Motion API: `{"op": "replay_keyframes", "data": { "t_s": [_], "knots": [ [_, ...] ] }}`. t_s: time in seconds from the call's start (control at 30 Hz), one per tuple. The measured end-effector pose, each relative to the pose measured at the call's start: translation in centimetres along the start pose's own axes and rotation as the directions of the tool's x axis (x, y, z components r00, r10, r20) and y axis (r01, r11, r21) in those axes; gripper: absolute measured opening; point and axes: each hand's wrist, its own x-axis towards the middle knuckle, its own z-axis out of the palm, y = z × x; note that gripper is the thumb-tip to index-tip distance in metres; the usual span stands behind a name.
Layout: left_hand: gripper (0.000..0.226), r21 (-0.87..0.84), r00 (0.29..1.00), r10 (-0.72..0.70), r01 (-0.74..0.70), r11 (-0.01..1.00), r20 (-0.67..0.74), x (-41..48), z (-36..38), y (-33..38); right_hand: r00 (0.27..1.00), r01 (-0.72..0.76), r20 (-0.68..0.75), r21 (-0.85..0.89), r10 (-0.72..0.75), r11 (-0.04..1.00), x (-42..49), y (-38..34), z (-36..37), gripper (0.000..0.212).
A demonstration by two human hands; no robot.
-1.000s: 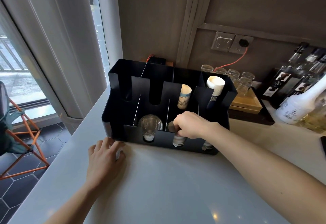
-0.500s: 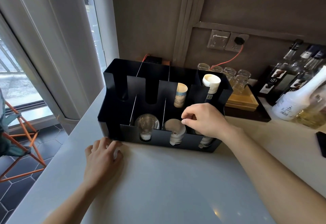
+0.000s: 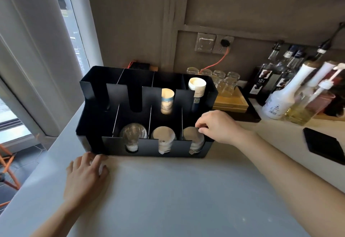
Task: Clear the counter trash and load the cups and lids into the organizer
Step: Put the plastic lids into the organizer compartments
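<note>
Pale counter (image 3: 168, 190) runs from the window side on the left to the bottle corner at far right. Black organizer (image 3: 97, 121) sits toward the counter's back left, close to the wall, its front wall facing me.

Organizer front row, three slots filled: clear lids (image 3: 133, 134) in the left one, white lids (image 3: 164, 138) in the middle one, another stack of white lids (image 3: 194, 139) in the right one. Back row: one stack of paper cups with a blue print (image 3: 167, 101) lying tilted in a middle slot, a second stack of cups with a dark sleeve (image 3: 197, 92) in the right back slot. The other back slots look bare from here.

My left hand (image 3: 85, 179) lies palm down on the counter just in front of the organizer's front left corner, fingers slightly spread, fingertips touching or almost touching the base; holding nothing.

My right hand (image 3: 218, 126) hovers at the organizer's front right corner, above the right lid stack, thumb and forefinger pinched near together, other fingers curled. Cannot tell if it pinches anything; nothing visible between the tips.

Behind the organizer to the right: upturned glasses (image 3: 226, 82) on a wooden tray (image 3: 231, 104). Bottles (image 3: 285, 95) crowd the far right back corner. Black flat pad (image 3: 324, 145) lies near the right edge.
</note>
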Motion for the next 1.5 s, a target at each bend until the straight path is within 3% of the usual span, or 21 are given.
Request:
{"op": "replay_keyframes", "data": {
  "t_s": [0.17, 0.37, 0.9, 1.5],
  "knots": [
    [0.041, -0.015, 0.999, 0.013, -0.014, 1.000, -0.037, -0.1, 0.2, -0.3, 0.962, 0.106, 0.271, -0.222, -0.044, 0.969, 2.1, -0.6, 1.1, 0.029],
    [0.038, -0.011, 0.999, 0.015, -0.016, 1.000, -0.051, -0.1, 0.4, -0.5, 0.935, 0.103, 0.355, -0.339, 0.026, 0.935, 3.7, -1.4, 1.9, 0.036],
    [0.036, -0.009, 0.998, 0.023, -0.023, 1.000, -0.056, 0.1, 0.4, -0.7, 0.946, 0.077, 0.325, -0.212, -0.004, 0.974, 4.4, -1.1, 3.2, 0.038],
    [0.035, -0.017, 0.999, 0.008, -0.008, 1.000, -0.034, 0.1, 0.5, -0.8, 0.932, 0.079, 0.362, -0.232, 0.011, 0.970, 4.6, -1.4, 3.2, 0.036]
  ]
}}
